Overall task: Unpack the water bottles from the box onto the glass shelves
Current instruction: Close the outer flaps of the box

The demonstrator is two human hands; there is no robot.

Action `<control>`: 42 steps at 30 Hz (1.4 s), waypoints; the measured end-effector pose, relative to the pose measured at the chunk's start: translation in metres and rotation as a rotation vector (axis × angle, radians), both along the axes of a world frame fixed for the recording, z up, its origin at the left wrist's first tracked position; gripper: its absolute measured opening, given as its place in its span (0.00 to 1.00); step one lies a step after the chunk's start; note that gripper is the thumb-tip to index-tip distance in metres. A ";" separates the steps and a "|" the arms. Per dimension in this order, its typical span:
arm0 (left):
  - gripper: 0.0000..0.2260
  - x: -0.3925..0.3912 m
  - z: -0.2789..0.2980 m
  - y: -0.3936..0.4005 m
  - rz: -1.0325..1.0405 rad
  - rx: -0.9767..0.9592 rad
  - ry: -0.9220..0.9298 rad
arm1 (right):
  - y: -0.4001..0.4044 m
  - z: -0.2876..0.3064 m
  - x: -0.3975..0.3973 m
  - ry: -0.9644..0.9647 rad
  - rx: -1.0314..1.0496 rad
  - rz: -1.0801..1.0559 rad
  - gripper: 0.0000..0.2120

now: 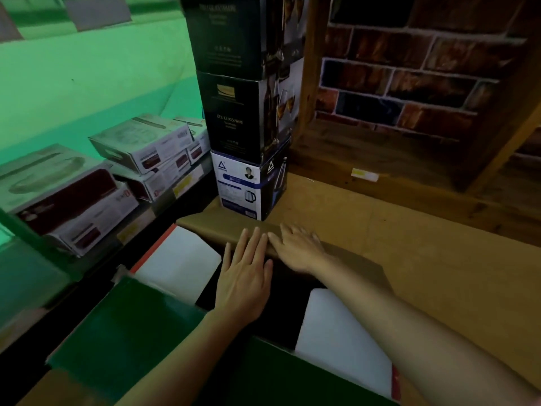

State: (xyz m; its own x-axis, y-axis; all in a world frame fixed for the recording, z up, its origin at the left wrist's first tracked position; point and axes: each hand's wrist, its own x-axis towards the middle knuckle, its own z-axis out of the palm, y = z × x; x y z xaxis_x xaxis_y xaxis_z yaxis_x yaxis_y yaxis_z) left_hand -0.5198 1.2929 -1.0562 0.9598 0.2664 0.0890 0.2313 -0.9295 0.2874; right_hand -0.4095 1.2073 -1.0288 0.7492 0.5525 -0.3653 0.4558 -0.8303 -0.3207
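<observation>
An open cardboard box [164, 332] with a green outside sits right below me, its white inner flaps [178, 262] folded outward. The inside is dark and no water bottles show. My left hand [246, 276] lies flat over the opening, fingers together, resting on the far brown flap [210, 227]. Beside it, my right hand [298, 250] presses flat on the same flap, fingers spread. Neither hand holds anything.
Just beyond the flap rises a stack of three boxes: a kettle box [246, 186] under two dark glassware boxes [246, 118]. Wooden shelving [409, 206] with a brick-pattern back lies to the right. Several red-and-white product boxes [140, 145] sit on a shelf at left.
</observation>
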 end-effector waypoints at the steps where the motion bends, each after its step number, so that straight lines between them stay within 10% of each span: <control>1: 0.30 0.000 0.000 0.000 -0.005 0.003 -0.015 | 0.005 -0.002 0.007 0.032 -0.004 -0.033 0.31; 10: 0.31 0.000 -0.006 0.002 -0.025 0.009 -0.060 | 0.022 -0.003 0.016 0.106 -0.027 -0.101 0.30; 25: 0.35 -0.013 0.008 -0.009 -0.053 0.013 -0.140 | -0.001 0.061 -0.029 -0.478 0.132 -0.111 0.28; 32: 0.21 -0.034 0.032 -0.007 -0.037 -0.091 -0.267 | -0.008 0.084 -0.075 -0.669 0.192 -0.064 0.21; 42: 0.29 -0.077 0.034 -0.010 0.072 -0.175 -0.240 | -0.018 0.089 -0.146 -0.660 0.116 0.054 0.16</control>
State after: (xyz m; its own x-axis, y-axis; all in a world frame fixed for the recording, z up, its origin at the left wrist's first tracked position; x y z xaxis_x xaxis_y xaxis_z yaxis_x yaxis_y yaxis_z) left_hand -0.5966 1.2825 -1.0220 0.8953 0.3638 0.2572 0.2007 -0.8446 0.4964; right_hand -0.5557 1.1897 -0.9399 0.7655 0.6033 0.2235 0.6266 -0.7780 -0.0462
